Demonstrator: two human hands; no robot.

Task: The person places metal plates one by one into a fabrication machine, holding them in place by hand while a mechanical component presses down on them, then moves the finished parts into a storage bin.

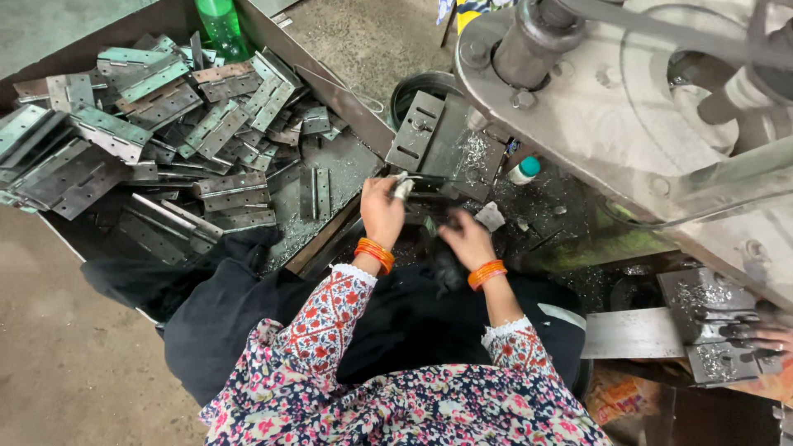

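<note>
My left hand (381,208), with orange bangles at the wrist, is closed around a small metal piece (402,187) at the edge of a dark press bed (442,140). Just right of it, my right hand (467,239), also with orange bangles, rests on the dark work surface with its fingers curled downward; what is under them is hidden. A flat grey hinge plate (416,128) leans on the press bed just beyond my left hand. Both sleeves are floral.
A tray (326,177) at the left holds several grey metal hinges (165,124). A green bottle (220,23) stands at its far end. A large grey press machine (628,107) fills the right side. Another person's fingers (772,339) touch hinge plates at the right edge.
</note>
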